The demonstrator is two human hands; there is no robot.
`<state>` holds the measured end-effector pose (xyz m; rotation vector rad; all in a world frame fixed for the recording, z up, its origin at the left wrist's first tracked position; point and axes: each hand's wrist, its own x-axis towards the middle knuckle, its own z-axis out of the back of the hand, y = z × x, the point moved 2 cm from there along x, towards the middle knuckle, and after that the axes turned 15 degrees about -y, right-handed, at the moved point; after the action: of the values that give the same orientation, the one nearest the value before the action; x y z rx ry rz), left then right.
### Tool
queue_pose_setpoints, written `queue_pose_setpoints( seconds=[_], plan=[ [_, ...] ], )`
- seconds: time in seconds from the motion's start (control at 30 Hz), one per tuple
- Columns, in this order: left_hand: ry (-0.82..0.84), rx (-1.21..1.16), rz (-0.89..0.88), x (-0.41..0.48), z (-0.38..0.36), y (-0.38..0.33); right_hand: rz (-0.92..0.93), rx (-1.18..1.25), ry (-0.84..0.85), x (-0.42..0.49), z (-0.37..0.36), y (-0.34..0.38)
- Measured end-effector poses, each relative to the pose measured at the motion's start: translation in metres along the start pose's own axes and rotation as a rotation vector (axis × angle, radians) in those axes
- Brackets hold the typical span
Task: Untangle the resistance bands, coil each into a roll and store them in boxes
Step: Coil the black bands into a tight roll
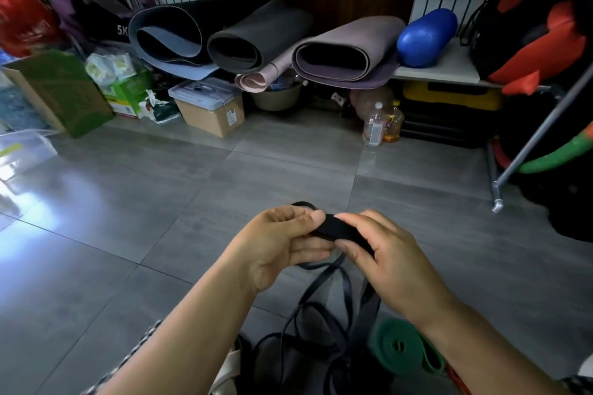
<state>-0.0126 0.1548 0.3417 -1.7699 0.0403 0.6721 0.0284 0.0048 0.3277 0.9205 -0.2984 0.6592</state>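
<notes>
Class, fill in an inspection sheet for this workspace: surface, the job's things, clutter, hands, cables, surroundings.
Surface: grey tiled floor, glare at left.
Job's things: black band held between both hands, its loops trailing down to the floor; green band coiled beside the right forearm.
Clutter: cardboard box, green carton, two bottles.
Hands: left hand and right hand both pinch the black band.
Cables: nothing seen.
Surroundings: rolled mats and blue roller on a low shelf; metal rack at right.

Only "5K" reads, in pale characters on a black object (109, 29) behind the rolled mats; other labels blur.
</notes>
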Motion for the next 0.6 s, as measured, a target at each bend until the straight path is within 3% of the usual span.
queue_pose_setpoints(
  seconds=[0.1,0.27,0.4,0.47,0.57,0.6],
  plan=[
    [-0.045,0.039,-0.008,0.005,0.004,0.003,0.073,-0.048,0.018,0.000,-0.002,0.001],
    [0.043,-0.286,0.039,0.001,-0.005,0.004,-0.135,0.221,-0.053,0.005,0.007,-0.002],
    [0.071,-0.427,0.035,-0.001,-0.011,0.010,-0.127,0.272,-0.086,0.005,0.005,0.004],
    [-0.019,-0.191,-0.171,0.000,-0.013,0.011,-0.154,0.243,-0.086,0.004,0.004,0.003],
    [-0.310,0.417,-0.695,-0.001,-0.012,0.006,-0.126,0.147,-0.055,0.005,0.008,0.001],
    [-0.308,0.512,-0.784,-0.005,-0.014,0.003,-0.091,0.109,-0.042,0.005,0.011,0.001]
  ],
)
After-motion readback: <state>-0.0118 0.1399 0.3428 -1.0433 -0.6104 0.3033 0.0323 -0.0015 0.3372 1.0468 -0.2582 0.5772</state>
